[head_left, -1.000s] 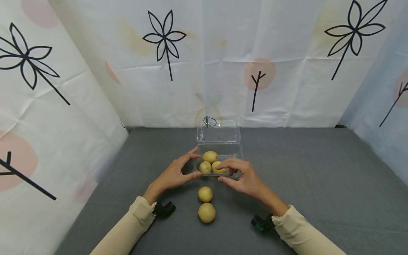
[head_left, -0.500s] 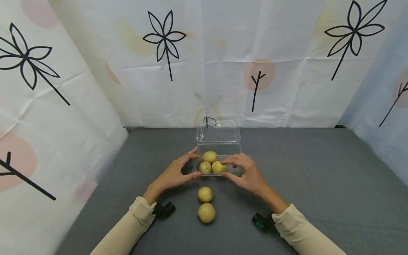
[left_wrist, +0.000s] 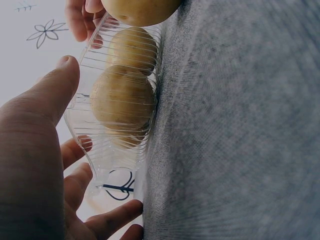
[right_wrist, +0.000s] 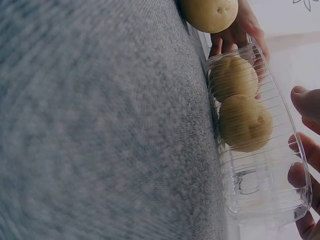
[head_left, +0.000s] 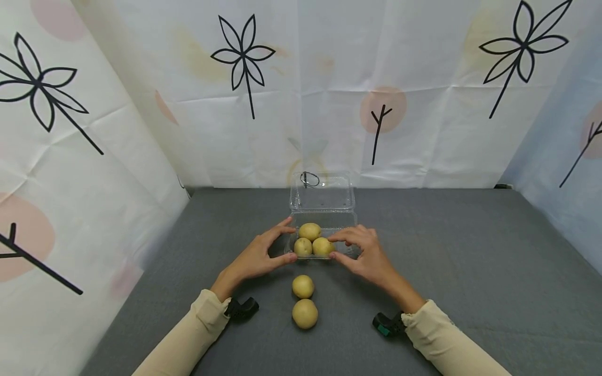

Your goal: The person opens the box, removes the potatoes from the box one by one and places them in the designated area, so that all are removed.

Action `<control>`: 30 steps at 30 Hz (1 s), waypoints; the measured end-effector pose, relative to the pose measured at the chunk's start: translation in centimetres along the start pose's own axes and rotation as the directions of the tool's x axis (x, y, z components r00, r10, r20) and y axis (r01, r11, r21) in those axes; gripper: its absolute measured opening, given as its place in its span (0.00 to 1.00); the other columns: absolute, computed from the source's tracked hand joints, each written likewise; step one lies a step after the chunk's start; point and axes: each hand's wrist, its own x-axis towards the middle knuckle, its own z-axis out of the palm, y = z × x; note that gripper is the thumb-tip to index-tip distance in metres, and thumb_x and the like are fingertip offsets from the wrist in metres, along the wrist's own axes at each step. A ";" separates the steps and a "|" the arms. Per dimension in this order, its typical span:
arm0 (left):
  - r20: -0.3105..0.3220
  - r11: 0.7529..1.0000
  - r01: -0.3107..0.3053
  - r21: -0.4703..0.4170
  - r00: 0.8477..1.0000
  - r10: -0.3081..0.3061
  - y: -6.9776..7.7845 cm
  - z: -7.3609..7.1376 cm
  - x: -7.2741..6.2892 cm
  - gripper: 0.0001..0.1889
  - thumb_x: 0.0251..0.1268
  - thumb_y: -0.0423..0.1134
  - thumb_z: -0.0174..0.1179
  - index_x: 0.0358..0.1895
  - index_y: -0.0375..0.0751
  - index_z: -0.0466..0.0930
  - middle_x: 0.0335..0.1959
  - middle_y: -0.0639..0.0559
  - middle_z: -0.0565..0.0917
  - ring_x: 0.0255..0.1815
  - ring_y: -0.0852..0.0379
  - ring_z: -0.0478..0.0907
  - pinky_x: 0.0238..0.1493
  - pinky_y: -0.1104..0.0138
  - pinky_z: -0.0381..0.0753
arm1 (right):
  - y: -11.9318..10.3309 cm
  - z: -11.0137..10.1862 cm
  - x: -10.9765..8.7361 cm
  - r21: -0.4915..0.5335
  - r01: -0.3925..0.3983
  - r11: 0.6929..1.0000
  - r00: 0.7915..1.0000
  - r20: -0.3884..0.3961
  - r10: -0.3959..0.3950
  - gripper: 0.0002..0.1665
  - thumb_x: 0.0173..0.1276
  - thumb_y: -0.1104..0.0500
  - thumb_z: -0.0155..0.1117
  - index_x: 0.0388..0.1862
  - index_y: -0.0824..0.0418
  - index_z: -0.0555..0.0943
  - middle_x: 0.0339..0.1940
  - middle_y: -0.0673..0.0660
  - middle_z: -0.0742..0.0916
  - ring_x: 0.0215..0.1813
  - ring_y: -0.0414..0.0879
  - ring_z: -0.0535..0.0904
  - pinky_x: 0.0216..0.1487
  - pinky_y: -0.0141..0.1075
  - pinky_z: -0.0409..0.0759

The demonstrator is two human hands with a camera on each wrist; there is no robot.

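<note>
A clear plastic clamshell container (head_left: 338,217) lies with its lid (head_left: 329,196) raised at the back. In it sit three yellow potatoes: one behind (head_left: 310,231), one at front left (head_left: 303,247) and one at front right (head_left: 323,247). My left hand (head_left: 256,256) holds the container's left end, thumb at the front corner and fingers along the side. Over the right part hovers my right hand (head_left: 369,256), fingers relaxed and thumb apart from them, its fingertips beside the front-right potato. In the right wrist view that thumb (right_wrist: 306,104) stands off the container wall.
Two more potatoes lie in front of the container, a nearer one (head_left: 305,314) and a farther one (head_left: 303,286). Grey cloth (head_left: 447,250) covers the table. A white printed curtain (head_left: 329,62) rises behind, close to the raised lid.
My right hand has drawn slightly right, off the front-right potato, which now shows more fully. The left hand and the container have stayed in place.
</note>
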 end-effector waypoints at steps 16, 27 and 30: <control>-0.006 1.000 -0.021 -0.012 1.000 0.020 0.1 -0.3 -0.1 0.33 0.70 0.57 0.64 0.75 0.57 0.67 0.85 0.59 0.53 0.84 0.49 0.52 0.76 0.37 0.59 | -0.4 -0.4 0.6 -0.030 -0.071 0.997 0.993 0.097 0.073 0.22 0.59 0.58 0.80 0.54 0.55 0.87 0.51 0.54 0.89 0.39 0.53 0.76 0.49 0.44 0.56; 0.000 1.000 -0.017 -0.006 1.000 0.017 -0.1 -0.1 -0.1 0.33 0.70 0.58 0.64 0.75 0.58 0.67 0.85 0.61 0.52 0.84 0.49 0.53 0.76 0.38 0.61 | -0.1 0.1 1.2 -0.080 -0.117 0.990 0.984 0.128 0.127 0.21 0.61 0.56 0.78 0.54 0.55 0.88 0.49 0.51 0.89 0.39 0.52 0.76 0.51 0.49 0.52; 0.000 1.000 -0.010 -0.007 1.000 0.010 0.0 -0.1 -0.1 0.34 0.70 0.59 0.64 0.75 0.58 0.67 0.85 0.61 0.52 0.84 0.50 0.53 0.76 0.37 0.60 | -0.1 0.2 1.6 -0.076 -0.149 0.986 0.978 0.138 0.158 0.20 0.62 0.56 0.78 0.54 0.55 0.88 0.48 0.52 0.89 0.40 0.51 0.76 0.52 0.51 0.52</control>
